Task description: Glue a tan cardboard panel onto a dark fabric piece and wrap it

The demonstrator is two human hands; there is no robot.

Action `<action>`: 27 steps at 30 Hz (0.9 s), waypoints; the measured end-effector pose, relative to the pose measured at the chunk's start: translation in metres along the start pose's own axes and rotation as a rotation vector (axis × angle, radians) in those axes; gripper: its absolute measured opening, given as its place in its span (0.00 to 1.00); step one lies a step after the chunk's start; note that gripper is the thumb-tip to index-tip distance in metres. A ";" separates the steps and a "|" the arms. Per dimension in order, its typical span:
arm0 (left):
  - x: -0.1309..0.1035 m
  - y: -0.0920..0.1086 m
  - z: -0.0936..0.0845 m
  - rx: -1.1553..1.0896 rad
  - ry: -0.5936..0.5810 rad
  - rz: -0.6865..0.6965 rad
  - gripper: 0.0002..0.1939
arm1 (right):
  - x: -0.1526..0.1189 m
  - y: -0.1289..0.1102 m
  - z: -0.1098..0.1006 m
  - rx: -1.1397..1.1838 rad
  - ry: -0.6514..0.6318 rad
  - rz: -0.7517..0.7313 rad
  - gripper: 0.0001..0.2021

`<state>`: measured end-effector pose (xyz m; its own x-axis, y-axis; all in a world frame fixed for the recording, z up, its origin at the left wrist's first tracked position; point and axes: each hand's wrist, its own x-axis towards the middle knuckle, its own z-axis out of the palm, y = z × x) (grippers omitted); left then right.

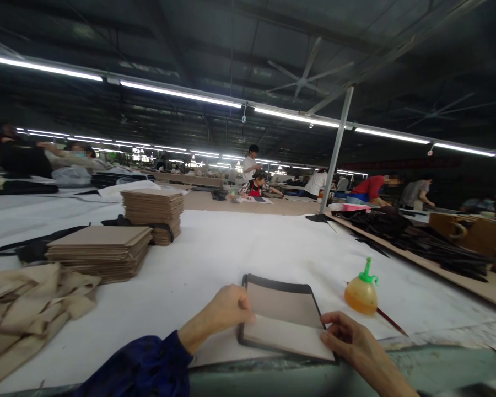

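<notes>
A flat rectangular panel (287,304) lies near the table's front edge, its brown-grey face framed by a black border. Across its lower half runs a pale beige cloth strip (283,333). My left hand (227,310) is closed at the strip's left end, fingertips pinched together over the panel's left side. At the opposite side, my right hand (345,337) has thumb and forefinger curled at the strip's right end, by the black border. Its other fingers are bent under and partly hidden.
To the right stands an oil-can-shaped bottle (361,295) with green spout and amber liquid, beside a dark red pencil (392,321). Brown board stacks (99,251) and beige cloth strips (25,309) lie left. A metal post (337,149) rises beyond; several people work farther back.
</notes>
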<state>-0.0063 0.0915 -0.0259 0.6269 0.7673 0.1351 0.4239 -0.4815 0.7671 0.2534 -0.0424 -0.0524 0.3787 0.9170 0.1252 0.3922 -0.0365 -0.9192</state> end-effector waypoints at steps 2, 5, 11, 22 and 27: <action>0.000 0.001 -0.001 0.012 -0.002 0.014 0.06 | 0.000 -0.001 -0.001 -0.036 -0.009 0.006 0.17; -0.002 0.005 -0.002 0.032 -0.014 0.022 0.05 | -0.001 -0.002 -0.001 -0.040 0.014 -0.011 0.16; -0.007 0.010 -0.002 0.069 -0.008 0.033 0.04 | -0.004 -0.005 0.001 -0.053 0.029 -0.022 0.14; -0.006 0.008 -0.001 0.087 -0.017 0.050 0.05 | 0.003 0.004 -0.005 -0.053 -0.087 0.024 0.16; -0.004 0.003 0.001 0.072 -0.041 0.053 0.05 | 0.002 0.004 -0.004 -0.029 -0.042 0.012 0.15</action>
<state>-0.0063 0.0866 -0.0248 0.6753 0.7227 0.1470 0.4348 -0.5511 0.7122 0.2586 -0.0422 -0.0541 0.3480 0.9324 0.0974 0.4123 -0.0589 -0.9092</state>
